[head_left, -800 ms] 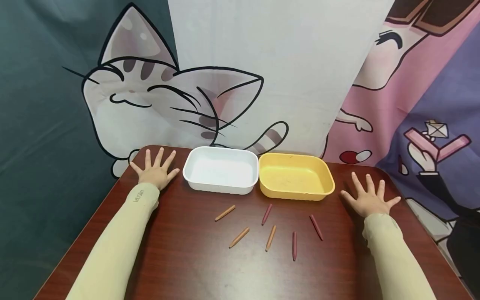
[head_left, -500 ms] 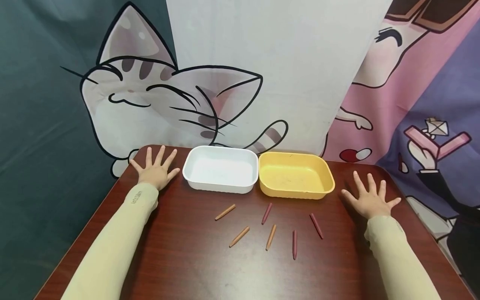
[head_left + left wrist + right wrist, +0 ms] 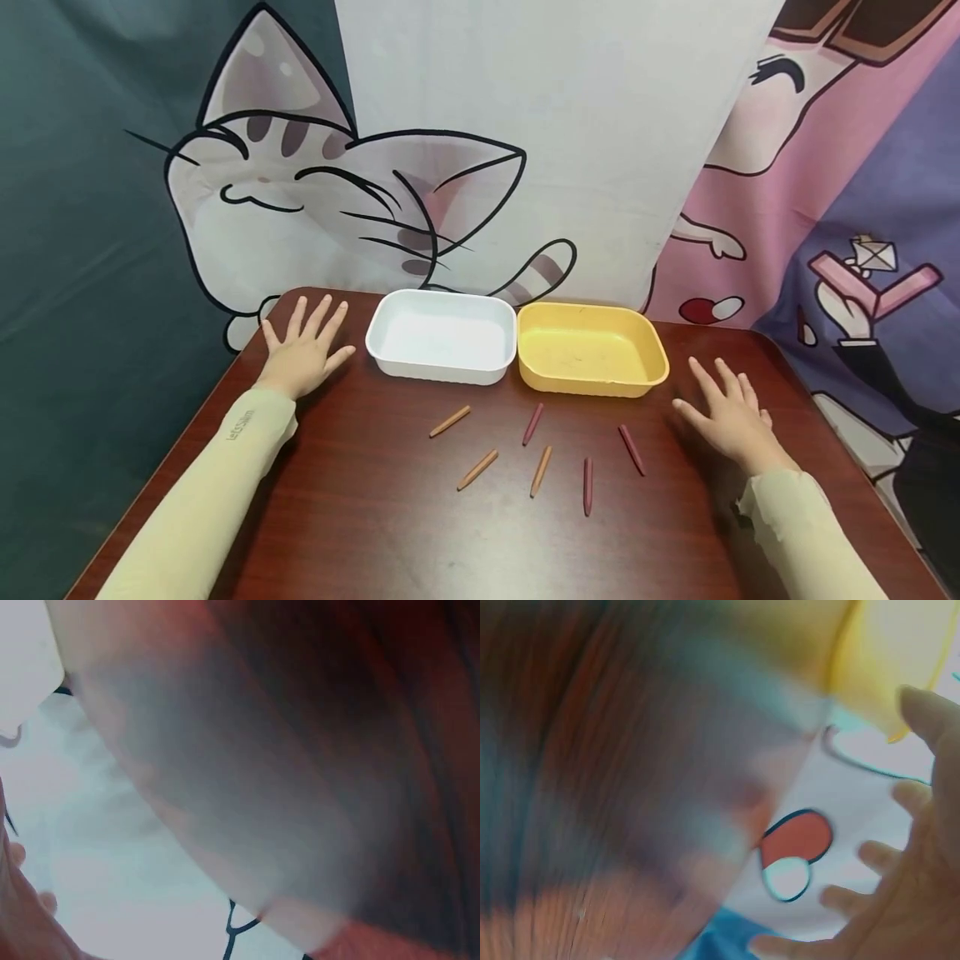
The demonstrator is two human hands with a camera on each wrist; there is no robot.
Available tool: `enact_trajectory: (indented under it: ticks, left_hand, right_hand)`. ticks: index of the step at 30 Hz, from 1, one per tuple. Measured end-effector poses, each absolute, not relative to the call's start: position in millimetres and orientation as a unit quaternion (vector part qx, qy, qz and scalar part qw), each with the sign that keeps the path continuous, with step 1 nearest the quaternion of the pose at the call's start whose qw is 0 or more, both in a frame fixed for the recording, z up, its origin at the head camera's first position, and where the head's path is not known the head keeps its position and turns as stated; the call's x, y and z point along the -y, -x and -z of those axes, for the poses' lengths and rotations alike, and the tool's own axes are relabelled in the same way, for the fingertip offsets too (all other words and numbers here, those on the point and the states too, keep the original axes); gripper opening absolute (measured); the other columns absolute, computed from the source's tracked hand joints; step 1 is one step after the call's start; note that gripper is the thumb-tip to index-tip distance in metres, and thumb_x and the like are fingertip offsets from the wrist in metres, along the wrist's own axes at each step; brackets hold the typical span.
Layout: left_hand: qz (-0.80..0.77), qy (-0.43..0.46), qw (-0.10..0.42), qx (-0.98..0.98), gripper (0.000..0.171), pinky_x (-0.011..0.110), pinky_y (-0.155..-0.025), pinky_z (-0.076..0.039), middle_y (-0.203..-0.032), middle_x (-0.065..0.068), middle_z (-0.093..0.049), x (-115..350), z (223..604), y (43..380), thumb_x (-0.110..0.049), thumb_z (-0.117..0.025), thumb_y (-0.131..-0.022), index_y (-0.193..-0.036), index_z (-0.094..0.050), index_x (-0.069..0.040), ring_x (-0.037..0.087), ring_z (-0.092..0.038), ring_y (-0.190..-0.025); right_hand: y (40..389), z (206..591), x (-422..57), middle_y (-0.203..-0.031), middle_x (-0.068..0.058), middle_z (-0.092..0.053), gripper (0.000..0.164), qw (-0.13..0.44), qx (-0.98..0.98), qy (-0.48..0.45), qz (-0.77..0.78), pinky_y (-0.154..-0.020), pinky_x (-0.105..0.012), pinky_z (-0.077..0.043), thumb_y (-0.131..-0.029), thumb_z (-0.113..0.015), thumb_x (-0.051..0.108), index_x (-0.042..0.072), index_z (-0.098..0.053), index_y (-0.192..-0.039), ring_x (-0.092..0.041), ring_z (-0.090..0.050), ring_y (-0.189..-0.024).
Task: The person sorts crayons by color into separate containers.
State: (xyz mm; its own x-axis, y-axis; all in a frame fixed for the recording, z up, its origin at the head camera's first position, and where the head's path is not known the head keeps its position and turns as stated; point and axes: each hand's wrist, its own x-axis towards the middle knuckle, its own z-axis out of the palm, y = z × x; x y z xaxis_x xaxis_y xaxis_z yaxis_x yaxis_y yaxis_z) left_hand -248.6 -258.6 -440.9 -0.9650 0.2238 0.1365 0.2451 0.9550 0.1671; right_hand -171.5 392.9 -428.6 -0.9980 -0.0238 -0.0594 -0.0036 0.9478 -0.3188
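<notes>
My left hand point(image 3: 303, 354) is left of a white plastic tray point(image 3: 442, 372), fingers spread and holding nothing. On the other side, my right hand point(image 3: 735, 421) has its fingers extended beside a yellow tray point(image 3: 592, 387), apart from it. Three orange-brown crayons point(image 3: 477, 471) and three dark red crayons point(image 3: 588, 487) lie scattered before the trays. In the left wrist view, part of the left hand point(image 3: 30, 919) shows at the edge, with a corner of the white tray point(image 3: 26, 656). The right wrist view catches the right hand point(image 3: 907, 877) and the yellow tray point(image 3: 877, 667).
Both trays stand side by side near the back edge of a dark brown wooden table point(image 3: 360, 525). Behind it hangs a cartoon-printed cloth point(image 3: 622, 150), with a dark green cloth point(image 3: 82, 275) on the left.
Both hands have shifted and turned slightly; the right hand has tilted inward and its fingers are less spread, while the left wrist has drawn back a little. The trays and crayons stay put.
</notes>
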Motion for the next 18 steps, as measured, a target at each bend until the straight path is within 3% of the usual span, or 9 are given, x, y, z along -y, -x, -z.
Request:
enact_trajectory:
  ticks: [5, 9, 14, 18]
  left_hand:
    - [0.094, 0.146, 0.056, 0.983, 0.084, 0.082, -0.106, 0.007, -0.17, 0.013, -0.006, 254.5, 435.2, 245.1, -0.054, -0.05, -0.103, -0.165, -0.008, -0.017, 0.036, 0.008, -0.155]
    - [0.09, 0.168, 0.057, 0.98, 0.084, 0.079, -0.11, 0.004, -0.169, 0.014, -0.01, 245.4, 433.0, 243.0, -0.055, -0.05, -0.103, -0.164, -0.013, -0.011, 0.036, 0.002, -0.156]
    - [0.077, 0.186, 0.059, 0.978, 0.086, 0.072, -0.116, 0.0, -0.168, 0.016, -0.014, 231.4, 433.6, 239.7, -0.056, -0.051, -0.102, -0.163, -0.016, -0.006, 0.036, -0.005, -0.155]
    - [0.069, 0.198, 0.059, 0.976, 0.086, 0.068, -0.119, -0.003, -0.168, 0.017, -0.017, 219.8, 435.3, 237.0, -0.055, -0.052, -0.101, -0.161, -0.019, -0.003, 0.035, -0.01, -0.155]
  right_hand:
    - [155.4, 423.6, -373.9, -0.153, -0.037, -0.022, 0.076, 0.019, -0.982, 0.039, 0.181, -0.093, -0.085, -0.027, -0.099, -0.061, 0.049, 0.003, -0.036, -0.154, -0.065, -0.023, -0.133]
    - [148.5, 422.9, -360.1, -0.138, -0.036, -0.042, 0.064, -0.014, -0.974, 0.065, 0.218, -0.099, -0.074, -0.035, -0.096, -0.07, 0.034, -0.004, -0.048, -0.143, -0.057, -0.04, -0.125]
    - [145.1, 426.8, -344.4, -0.123, -0.029, -0.059, 0.054, -0.038, -0.966, 0.082, 0.243, -0.091, -0.061, -0.049, -0.092, -0.075, 0.025, -0.005, -0.056, -0.133, -0.042, -0.061, -0.106]
    - [141.7, 429.7, -333.2, -0.121, -0.024, -0.065, 0.052, -0.006, -0.96, 0.058, 0.274, -0.083, -0.051, -0.055, -0.093, -0.075, 0.024, -0.004, -0.057, -0.132, -0.031, -0.066, -0.096]
